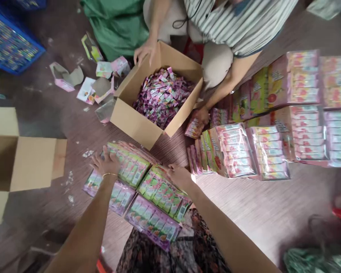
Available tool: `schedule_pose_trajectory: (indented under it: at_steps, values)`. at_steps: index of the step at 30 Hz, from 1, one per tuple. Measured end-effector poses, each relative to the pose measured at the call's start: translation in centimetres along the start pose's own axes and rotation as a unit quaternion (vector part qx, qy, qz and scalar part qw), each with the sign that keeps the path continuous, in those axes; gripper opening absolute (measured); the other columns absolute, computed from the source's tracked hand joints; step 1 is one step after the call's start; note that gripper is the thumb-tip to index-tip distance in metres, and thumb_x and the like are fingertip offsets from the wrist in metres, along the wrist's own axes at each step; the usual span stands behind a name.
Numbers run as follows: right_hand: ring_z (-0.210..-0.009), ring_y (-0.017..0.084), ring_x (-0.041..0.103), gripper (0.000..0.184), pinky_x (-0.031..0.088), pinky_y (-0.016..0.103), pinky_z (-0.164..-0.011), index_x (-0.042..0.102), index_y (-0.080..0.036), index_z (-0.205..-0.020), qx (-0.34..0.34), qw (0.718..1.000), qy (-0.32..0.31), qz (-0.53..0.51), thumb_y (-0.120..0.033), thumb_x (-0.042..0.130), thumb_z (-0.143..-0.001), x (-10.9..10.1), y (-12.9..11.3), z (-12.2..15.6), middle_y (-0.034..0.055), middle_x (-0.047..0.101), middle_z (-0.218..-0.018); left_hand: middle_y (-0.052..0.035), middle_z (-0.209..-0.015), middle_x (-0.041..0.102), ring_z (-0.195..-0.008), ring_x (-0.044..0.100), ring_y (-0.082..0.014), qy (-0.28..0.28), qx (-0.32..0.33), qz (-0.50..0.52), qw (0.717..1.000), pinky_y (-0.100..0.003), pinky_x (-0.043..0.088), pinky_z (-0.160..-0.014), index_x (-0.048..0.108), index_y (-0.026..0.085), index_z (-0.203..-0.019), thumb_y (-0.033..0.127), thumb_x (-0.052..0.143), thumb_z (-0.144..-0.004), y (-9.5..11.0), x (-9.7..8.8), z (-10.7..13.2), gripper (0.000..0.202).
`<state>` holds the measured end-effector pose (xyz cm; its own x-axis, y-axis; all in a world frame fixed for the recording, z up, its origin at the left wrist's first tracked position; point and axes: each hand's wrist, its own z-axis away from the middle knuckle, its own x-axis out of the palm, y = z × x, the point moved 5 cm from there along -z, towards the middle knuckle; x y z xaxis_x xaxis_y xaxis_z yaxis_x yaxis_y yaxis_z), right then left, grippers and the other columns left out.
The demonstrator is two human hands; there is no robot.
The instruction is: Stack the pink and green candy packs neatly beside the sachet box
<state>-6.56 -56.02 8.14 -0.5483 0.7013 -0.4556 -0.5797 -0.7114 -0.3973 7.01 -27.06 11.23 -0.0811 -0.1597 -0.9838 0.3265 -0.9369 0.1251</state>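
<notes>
In front of me lie overlapping cards of small sachets. Green sachet packs [159, 190] overlap purple sachet packs [153, 223], and their lower end rests against my lap. My left hand [105, 163], with a thin bracelet at the wrist, spreads its fingers over the upper left end of the green packs. At the upper edge on the other side, my right hand [179, 176] has its fingers curled onto the packs. Just beyond stands an open cardboard box [139, 127] holding loose purple sachets [167, 96].
Opposite, a person in a striped top [238, 26] has one hand on the box and the other on a sachet pack [194, 127]. Rows of sachet packs [235, 151] lie right. Left are an open carton [34, 163], torn small boxes [88, 89] and a blue crate [31, 57].
</notes>
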Motion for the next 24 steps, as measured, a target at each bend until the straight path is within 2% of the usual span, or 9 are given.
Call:
schedule_pose_trajectory:
  at_steps: [3,6,9,13,16,20,22,24]
  values:
    - [-0.108,0.029,0.066,0.043,0.049,0.038,-0.088,0.057,-0.017,-0.131,-0.022,0.997,-0.063,0.029,-0.033,0.037,-0.096,1.1,-0.8,-1.0,0.0150,0.069,-0.117,-0.0220,-0.151,0.037,-0.143,0.027,-0.0420,0.018,0.023,-0.029,0.999,-0.069,0.013,-0.115,0.038,0.023,-0.151,0.044,0.037,-0.096,1.6,0.7,-0.2,0.059]
    - [-0.112,0.028,0.064,0.045,0.048,0.037,-0.091,0.054,-0.017,-0.135,-0.009,0.994,-0.111,0.009,-0.031,0.039,-0.096,1.8,-0.7,-1.2,0.0147,0.068,-0.120,-0.0227,-0.153,0.033,-0.145,0.022,-0.0414,0.024,0.049,-0.038,0.998,-0.067,0.009,-0.116,0.035,0.021,-0.152,0.041,0.038,-0.097,2.4,0.8,0.1,0.059]
    - [-0.111,0.025,0.064,0.044,0.047,0.034,-0.094,0.054,-0.019,-0.135,0.017,0.995,-0.089,-0.035,-0.031,0.038,-0.097,1.1,0.1,-1.5,0.0119,0.068,-0.121,-0.0217,-0.157,0.027,-0.148,0.014,-0.0406,0.019,0.053,-0.029,0.998,-0.066,0.001,-0.117,0.034,0.018,-0.152,0.038,0.039,-0.097,2.6,0.6,0.2,0.058]
    - [-0.104,0.021,0.066,0.038,0.049,0.031,-0.090,0.059,-0.025,-0.128,0.007,0.997,-0.036,-0.072,-0.035,0.040,-0.096,-1.1,0.3,-3.5,0.0054,0.071,-0.113,-0.0221,-0.159,0.023,-0.150,0.009,-0.0386,0.045,0.006,0.021,0.999,-0.063,-0.001,-0.119,0.037,0.014,-0.151,0.032,0.043,-0.095,3.3,0.9,0.8,0.059]
    - [-0.104,0.019,0.066,0.035,0.049,0.030,-0.090,0.063,-0.027,-0.122,-0.039,0.997,-0.013,-0.065,-0.036,0.041,-0.096,-2.2,-1.5,-6.4,0.0021,0.072,-0.113,-0.0234,-0.160,0.020,-0.150,0.010,-0.0373,0.039,0.000,0.057,0.998,-0.063,0.004,-0.120,0.036,0.013,-0.151,0.030,0.043,-0.094,4.8,2.3,1.7,0.060]
    - [-0.110,0.014,0.064,0.038,0.047,0.024,-0.095,0.061,-0.024,-0.129,-0.135,0.988,-0.037,-0.061,-0.026,0.039,-0.097,-1.6,-6.1,-11.9,0.0018,0.069,-0.121,-0.0199,-0.162,0.016,-0.151,0.009,-0.0355,0.050,0.022,0.060,0.997,-0.063,0.005,-0.119,0.039,0.019,-0.150,0.035,0.040,-0.095,6.4,3.6,2.5,0.057]
    - [-0.114,0.013,0.062,0.040,0.046,0.022,-0.097,0.059,-0.022,-0.131,-0.155,0.986,-0.051,-0.032,-0.024,0.037,-0.099,-1.2,-7.9,-15.0,0.0038,0.067,-0.125,-0.0191,-0.162,0.018,-0.151,0.010,-0.0347,0.057,0.024,0.063,0.996,-0.062,0.005,-0.120,0.038,0.020,-0.151,0.037,0.037,-0.096,6.5,3.9,2.6,0.057]
    - [-0.117,0.017,0.061,0.040,0.046,0.026,-0.099,0.057,-0.018,-0.133,-0.148,0.988,-0.051,0.009,-0.025,0.036,-0.100,-1.2,-8.5,-18.3,0.0087,0.066,-0.127,-0.0179,-0.162,0.018,-0.151,0.010,-0.0337,0.059,0.025,0.071,0.995,-0.062,0.004,-0.120,0.037,0.019,-0.151,0.038,0.036,-0.096,6.2,4.1,2.6,0.058]
